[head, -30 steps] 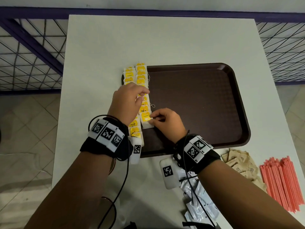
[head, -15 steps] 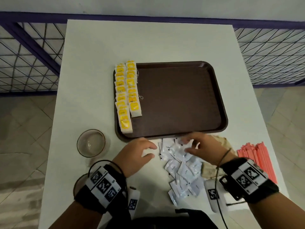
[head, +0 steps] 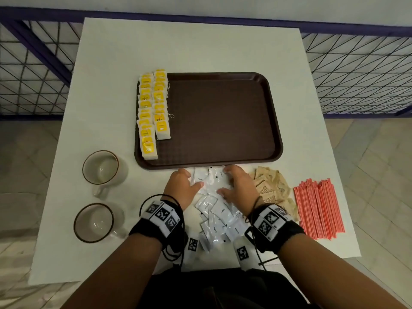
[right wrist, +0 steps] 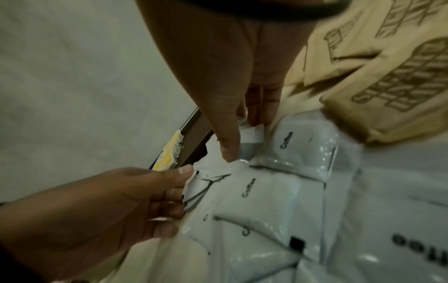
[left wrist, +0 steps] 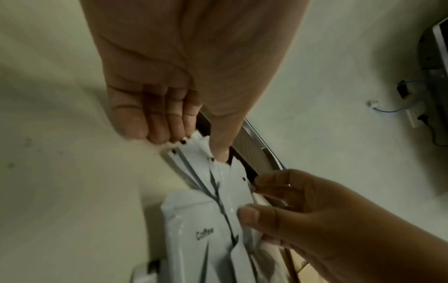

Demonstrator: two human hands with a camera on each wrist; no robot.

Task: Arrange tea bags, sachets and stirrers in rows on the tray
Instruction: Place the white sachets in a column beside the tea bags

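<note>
Two rows of yellow-tagged tea bags (head: 148, 121) lie along the left side of the brown tray (head: 223, 121). White coffee sachets (head: 214, 181) are heaped on the table just below the tray's near edge. My left hand (head: 189, 184) and right hand (head: 229, 181) flank the top of this heap. In the left wrist view my left hand (left wrist: 194, 145) pinches the sachets (left wrist: 201, 220) between thumb and curled fingers. The right wrist view shows my right hand (right wrist: 242, 137) with its thumb on the sachets (right wrist: 266, 191) and fingers curled at their far edge.
Brown paper sachets (head: 269, 188) lie right of the white heap, and a bundle of pink stirrers (head: 318, 208) lies further right. Two glass mugs (head: 102, 168) (head: 95, 221) stand at the left of the white table (head: 189, 47). Railings surround the table.
Both hands left the tea bag rows on the tray and came down to the white sachet heap. They have now drawn together on sachets by the tray's near edge.
</note>
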